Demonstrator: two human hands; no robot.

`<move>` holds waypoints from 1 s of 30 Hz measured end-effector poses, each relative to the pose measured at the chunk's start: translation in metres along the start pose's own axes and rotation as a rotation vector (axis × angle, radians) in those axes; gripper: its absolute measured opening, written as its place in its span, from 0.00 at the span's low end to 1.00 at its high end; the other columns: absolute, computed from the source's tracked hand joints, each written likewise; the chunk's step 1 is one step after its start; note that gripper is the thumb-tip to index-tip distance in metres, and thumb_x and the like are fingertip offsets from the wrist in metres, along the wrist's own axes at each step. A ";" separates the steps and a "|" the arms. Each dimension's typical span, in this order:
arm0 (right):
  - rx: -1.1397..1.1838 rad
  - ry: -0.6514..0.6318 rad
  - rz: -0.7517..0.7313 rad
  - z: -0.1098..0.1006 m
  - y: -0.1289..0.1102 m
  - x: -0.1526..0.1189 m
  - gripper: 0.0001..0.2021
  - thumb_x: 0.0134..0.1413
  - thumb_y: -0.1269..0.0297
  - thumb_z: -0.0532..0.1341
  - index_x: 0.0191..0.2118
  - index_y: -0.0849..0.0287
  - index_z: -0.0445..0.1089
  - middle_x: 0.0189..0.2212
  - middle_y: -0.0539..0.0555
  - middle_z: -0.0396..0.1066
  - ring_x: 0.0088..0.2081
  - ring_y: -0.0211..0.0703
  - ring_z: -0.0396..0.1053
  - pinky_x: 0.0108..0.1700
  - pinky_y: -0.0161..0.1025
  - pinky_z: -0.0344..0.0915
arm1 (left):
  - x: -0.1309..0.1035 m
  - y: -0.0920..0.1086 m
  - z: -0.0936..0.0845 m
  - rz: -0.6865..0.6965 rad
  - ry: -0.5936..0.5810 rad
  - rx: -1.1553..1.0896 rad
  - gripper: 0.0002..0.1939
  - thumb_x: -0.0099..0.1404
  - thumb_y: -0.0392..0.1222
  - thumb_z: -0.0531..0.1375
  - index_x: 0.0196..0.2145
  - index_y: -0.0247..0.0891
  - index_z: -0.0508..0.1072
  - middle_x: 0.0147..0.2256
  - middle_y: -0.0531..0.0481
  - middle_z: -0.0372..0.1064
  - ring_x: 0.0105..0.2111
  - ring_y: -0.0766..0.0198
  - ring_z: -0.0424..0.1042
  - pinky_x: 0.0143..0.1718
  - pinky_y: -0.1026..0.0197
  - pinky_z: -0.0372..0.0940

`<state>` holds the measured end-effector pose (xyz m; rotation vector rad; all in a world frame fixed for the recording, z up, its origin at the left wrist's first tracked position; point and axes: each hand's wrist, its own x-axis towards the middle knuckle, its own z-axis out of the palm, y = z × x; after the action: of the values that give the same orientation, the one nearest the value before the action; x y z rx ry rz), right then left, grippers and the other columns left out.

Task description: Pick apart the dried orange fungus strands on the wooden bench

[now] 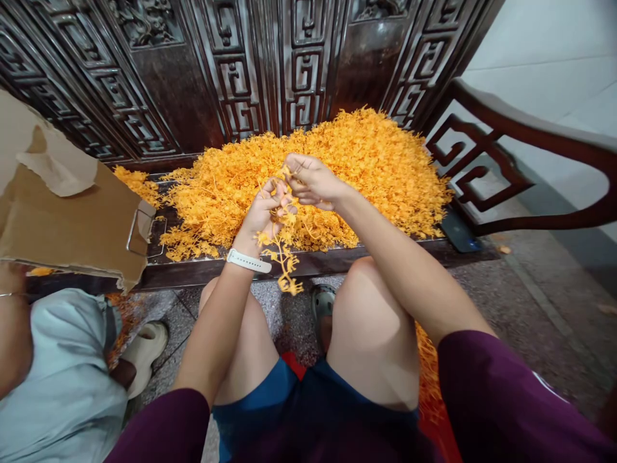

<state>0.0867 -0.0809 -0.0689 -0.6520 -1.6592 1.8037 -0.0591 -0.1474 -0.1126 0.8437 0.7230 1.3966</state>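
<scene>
Both hands meet in front of a large heap of orange artificial flower sprigs (380, 167) on a dark wooden bench. My left hand (270, 209), with a white band on its wrist, is closed around an orange artificial sprig (286, 263) that dangles below the palm over the bench edge. Close by on the right, my right hand (311, 180) pinches the upper end of the orange strand, thumb and fingertips together. The fingers partly hide where the strand runs between the two hands.
A torn cardboard box (72, 218) with a metal clip stands at left. A person in pale trousers (72, 373) sits beside me. A phone (460, 231) lies on the bench by the wooden armrest (544, 128). Carved panels rise behind.
</scene>
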 end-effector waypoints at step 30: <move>0.137 0.735 -0.170 -0.065 0.003 0.030 0.16 0.73 0.53 0.52 0.32 0.52 0.52 0.20 0.41 0.47 0.18 0.33 0.42 0.19 0.30 0.46 | -0.009 -0.006 0.010 0.048 -0.141 -0.275 0.12 0.61 0.40 0.72 0.31 0.39 0.71 0.26 0.55 0.68 0.20 0.72 0.67 0.27 0.65 0.64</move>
<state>0.1113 -0.0138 -0.0772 -0.9361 -1.0479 1.3099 -0.0482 -0.1569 -0.1134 0.7366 0.3945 1.4247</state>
